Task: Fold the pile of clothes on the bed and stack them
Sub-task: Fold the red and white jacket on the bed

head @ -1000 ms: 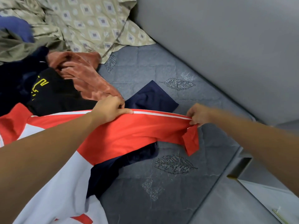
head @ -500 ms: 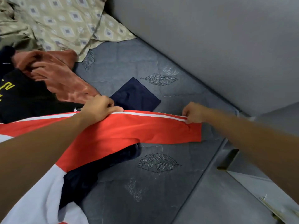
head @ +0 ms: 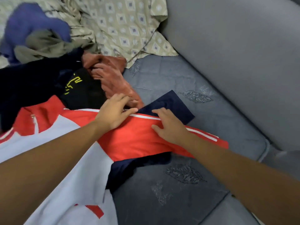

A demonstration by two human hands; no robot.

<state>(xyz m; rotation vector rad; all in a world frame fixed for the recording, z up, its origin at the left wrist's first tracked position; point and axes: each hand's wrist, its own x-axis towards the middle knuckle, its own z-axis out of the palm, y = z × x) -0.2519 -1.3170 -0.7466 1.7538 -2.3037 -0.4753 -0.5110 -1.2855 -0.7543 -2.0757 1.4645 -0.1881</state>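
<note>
Both hands have slid together along one red sleeve (head: pixel 138 137) since earlier.
Left hand (head: pixel 113 114) and right hand (head: pixel 170 127) press it, fingers spread, on the quilted grey mattress (head: pixel 219 120); smooth jersey, two white stripes.

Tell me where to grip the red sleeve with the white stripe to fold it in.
Probably pinch the red sleeve with the white stripe at its free cuff end, lower right, coming from the right. It lies flat and stretched across the grey mattress, with that end clear of both hands.

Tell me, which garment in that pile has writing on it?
The black garment beside the rust-coloured cloth: it alone carries yellow lettering.
</note>
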